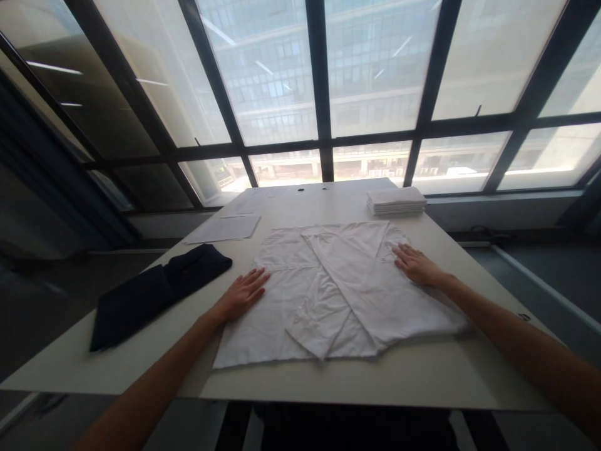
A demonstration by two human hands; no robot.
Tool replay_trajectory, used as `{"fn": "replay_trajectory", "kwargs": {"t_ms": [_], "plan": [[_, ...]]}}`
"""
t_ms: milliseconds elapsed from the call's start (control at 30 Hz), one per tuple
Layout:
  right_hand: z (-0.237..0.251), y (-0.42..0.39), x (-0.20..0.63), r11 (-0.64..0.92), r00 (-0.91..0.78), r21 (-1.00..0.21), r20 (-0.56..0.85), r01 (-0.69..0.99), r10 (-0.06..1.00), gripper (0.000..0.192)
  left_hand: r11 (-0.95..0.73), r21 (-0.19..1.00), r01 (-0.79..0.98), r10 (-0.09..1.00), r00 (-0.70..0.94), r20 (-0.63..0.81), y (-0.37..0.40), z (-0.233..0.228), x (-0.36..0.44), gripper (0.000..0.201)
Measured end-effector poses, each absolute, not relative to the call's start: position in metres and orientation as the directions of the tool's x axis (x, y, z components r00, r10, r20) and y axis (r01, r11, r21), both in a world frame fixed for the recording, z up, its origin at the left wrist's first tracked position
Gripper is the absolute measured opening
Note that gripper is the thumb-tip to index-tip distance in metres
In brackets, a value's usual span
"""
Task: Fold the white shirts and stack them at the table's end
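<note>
A white shirt lies spread on the white table, with one side folded diagonally across its middle and a sleeve end with a cuff pointing toward the front edge. My left hand rests flat on the shirt's left edge, fingers stretched out. On the opposite side, my right hand lies palm down on the upper right part of the cloth, its fingers extended. Neither hand grips the fabric. Wrinkles show around the folded sleeve.
Dark navy folded trousers lie on the table's left side. Behind them are white paper sheets. A stack of folded white cloth sits at the back right of the table. Large framed windows stand beyond.
</note>
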State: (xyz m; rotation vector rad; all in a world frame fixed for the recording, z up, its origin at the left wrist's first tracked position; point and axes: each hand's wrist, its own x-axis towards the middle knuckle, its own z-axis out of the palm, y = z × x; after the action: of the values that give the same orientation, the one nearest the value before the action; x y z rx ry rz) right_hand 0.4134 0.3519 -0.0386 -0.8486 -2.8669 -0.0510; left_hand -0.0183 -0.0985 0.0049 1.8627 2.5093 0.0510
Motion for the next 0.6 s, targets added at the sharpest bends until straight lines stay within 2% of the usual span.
{"fn": "replay_trajectory", "kwargs": {"t_ms": [200, 333, 500, 600], "plan": [[-0.036, 0.367, 0.398, 0.831, -0.819, -0.015, 0.159, 0.556, 0.551, 0.062, 0.296, 0.041, 0.954, 0.955, -0.296, -0.006, -0.071, 0.011, -0.031, 0.061], [-0.037, 0.375, 0.389, 0.832, -0.810, -0.079, 0.194, 0.549, 0.553, 0.060, 0.269, 0.089, 0.959, 0.961, -0.274, 0.045, -0.064, 0.009, -0.042, 0.064], [-0.035, 0.376, 0.395, 0.867, -0.798, -0.171, 0.340, 0.469, 0.498, 0.061, 0.219, 0.199, 0.955, 0.951, -0.255, 0.176, -0.071, 0.007, -0.042, 0.077], [-0.030, 0.369, 0.410, 0.887, -0.789, -0.200, 0.405, 0.417, 0.462, 0.062, 0.193, 0.241, 0.951, 0.956, -0.238, 0.174, -0.088, 0.010, -0.032, 0.079]]}}
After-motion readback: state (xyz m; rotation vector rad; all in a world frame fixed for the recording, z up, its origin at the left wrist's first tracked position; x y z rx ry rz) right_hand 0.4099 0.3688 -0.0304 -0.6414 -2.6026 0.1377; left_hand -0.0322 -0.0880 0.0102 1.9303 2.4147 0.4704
